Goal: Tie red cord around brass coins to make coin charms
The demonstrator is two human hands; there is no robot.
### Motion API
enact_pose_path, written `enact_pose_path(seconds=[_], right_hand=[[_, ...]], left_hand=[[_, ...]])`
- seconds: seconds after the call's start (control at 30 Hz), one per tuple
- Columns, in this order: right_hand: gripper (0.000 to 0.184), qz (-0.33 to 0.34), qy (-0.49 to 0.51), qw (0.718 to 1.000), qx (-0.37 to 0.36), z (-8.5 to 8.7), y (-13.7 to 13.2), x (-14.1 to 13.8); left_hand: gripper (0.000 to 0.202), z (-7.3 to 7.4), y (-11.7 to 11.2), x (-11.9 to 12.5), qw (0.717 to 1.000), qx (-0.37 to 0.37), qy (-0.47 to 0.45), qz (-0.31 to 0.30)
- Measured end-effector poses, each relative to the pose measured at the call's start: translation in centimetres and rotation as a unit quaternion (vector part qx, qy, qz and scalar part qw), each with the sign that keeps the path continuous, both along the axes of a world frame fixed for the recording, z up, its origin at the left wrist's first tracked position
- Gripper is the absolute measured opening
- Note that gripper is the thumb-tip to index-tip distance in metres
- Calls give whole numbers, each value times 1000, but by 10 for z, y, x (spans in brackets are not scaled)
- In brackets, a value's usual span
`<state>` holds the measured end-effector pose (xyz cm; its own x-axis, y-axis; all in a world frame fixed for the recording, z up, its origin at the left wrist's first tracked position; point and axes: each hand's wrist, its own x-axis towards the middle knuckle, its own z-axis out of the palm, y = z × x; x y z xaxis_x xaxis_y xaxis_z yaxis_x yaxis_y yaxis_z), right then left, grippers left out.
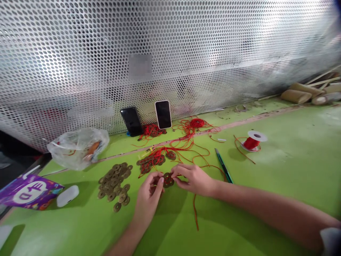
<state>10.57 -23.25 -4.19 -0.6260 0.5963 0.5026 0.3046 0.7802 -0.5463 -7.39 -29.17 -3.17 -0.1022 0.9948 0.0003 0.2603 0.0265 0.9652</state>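
Note:
Between my two hands is a small cluster of bronze coins (167,180) with square or round holes, laced with red cord. My left hand (150,192) grips the cluster's left side between thumb and fingers. At its right side, the thumb and fingertips of my right hand (190,177) pinch the red cord (195,213), whose tail hangs down over the green table. Just beyond my hands lie strung coins (150,161) tangled with red cord. Left of my left hand is a pile of loose coins (114,181).
A green craft knife (223,165) and a spool of red cord (252,141) lie to the right. Two phones (131,121) lean on the perforated metal panel (170,46). A plastic bag (80,149), purple packet (32,192) and white case (68,196) are at left.

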Motion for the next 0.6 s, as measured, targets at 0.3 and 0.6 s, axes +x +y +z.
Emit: enact_pose_path(seconds=[0.3, 0.6], right_hand=[[9, -60, -29, 998, -11, 13, -5, -1], [11, -47, -23, 998, -38, 9, -6, -2]], left_hand=[[26, -4, -1, 0, 1000, 15, -12, 11], [26, -2, -1, 1, 1000, 7, 19, 5]])
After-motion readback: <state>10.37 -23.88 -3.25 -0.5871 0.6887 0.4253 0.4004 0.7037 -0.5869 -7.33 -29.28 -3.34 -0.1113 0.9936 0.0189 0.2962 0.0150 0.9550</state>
